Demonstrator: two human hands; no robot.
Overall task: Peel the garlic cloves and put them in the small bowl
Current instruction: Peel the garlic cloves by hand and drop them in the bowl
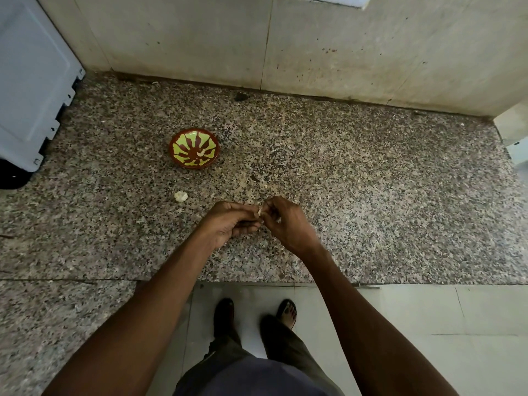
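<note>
A small brown bowl with a yellow-green pattern sits on the speckled granite counter. One pale peeled clove lies inside it. A whitish piece of garlic rests on the counter below the bowl. My left hand and my right hand meet above the counter near its front edge. Both pinch one small pale garlic clove between their fingertips; most of it is hidden by the fingers.
A grey-white appliance stands at the counter's left end. A beige tiled wall rises behind. Bits of garlic skin lie just beyond the hands. My feet stand on the pale floor below the counter edge.
</note>
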